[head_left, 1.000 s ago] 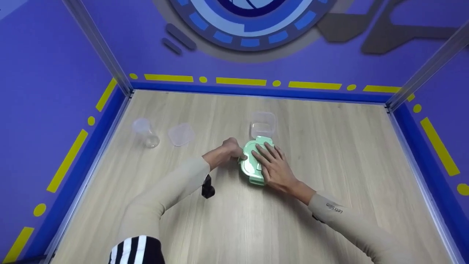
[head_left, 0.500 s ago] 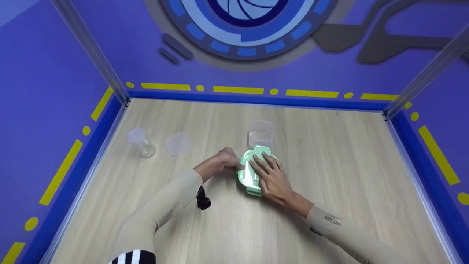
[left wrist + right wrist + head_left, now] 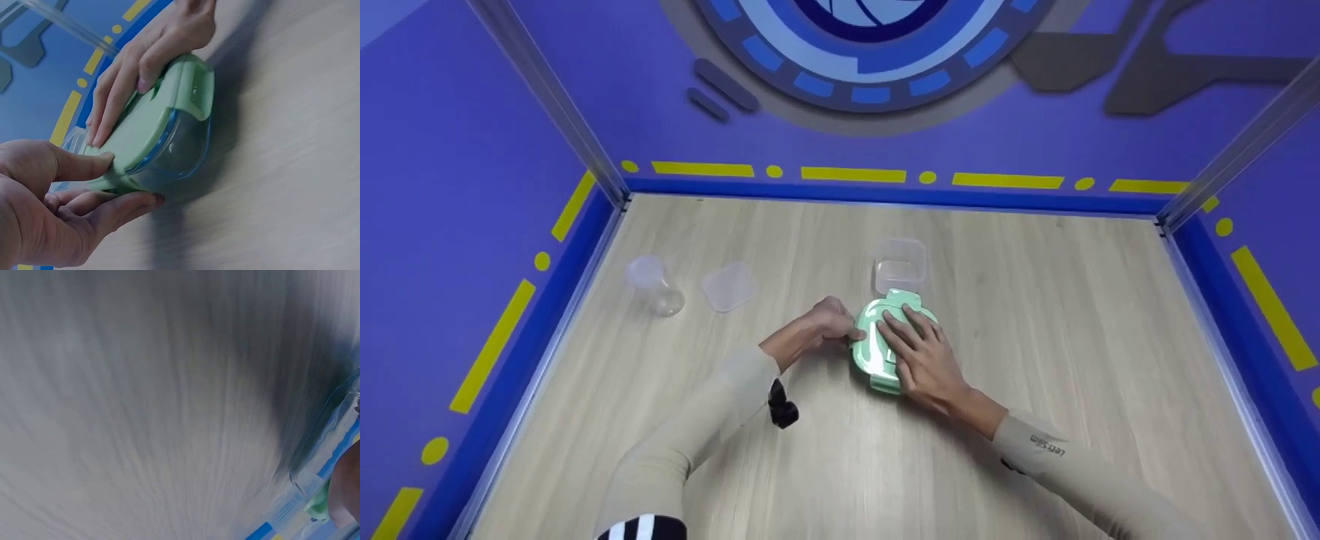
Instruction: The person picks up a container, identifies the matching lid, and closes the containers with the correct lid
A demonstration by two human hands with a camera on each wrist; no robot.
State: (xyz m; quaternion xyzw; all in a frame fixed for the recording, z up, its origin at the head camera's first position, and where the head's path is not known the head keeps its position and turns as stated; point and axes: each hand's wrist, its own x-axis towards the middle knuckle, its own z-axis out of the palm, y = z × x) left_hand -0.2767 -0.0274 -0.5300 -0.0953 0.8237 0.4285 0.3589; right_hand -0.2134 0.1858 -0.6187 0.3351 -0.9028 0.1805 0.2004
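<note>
A glass food container (image 3: 188, 149) with a green snap-on lid (image 3: 873, 358) stands upright on the table, in front of the person. My left hand (image 3: 831, 320) is at its left side; in the left wrist view the thumb lies on the lid's rim and the curled fingers are under the side latch (image 3: 115, 184), pinching it. Across the lid's top rests my right hand (image 3: 928, 363), fingers spread and fairly straight. The latch at the container's near end (image 3: 196, 90) is folded down against the glass. The right wrist view catches only a sliver of the container and hand.
Just behind the container is a clear plastic box (image 3: 901, 264), uncovered. A translucent square lid (image 3: 730, 287) lies flat to the left. Farther left is a clear object with a whitish rounded end (image 3: 646, 271). Blue panels (image 3: 840, 161) edge the table.
The head view shifts slightly up and down. Both hands stay on the green-lidded container, the left at its side latch and the right on top, with no clear movement.
</note>
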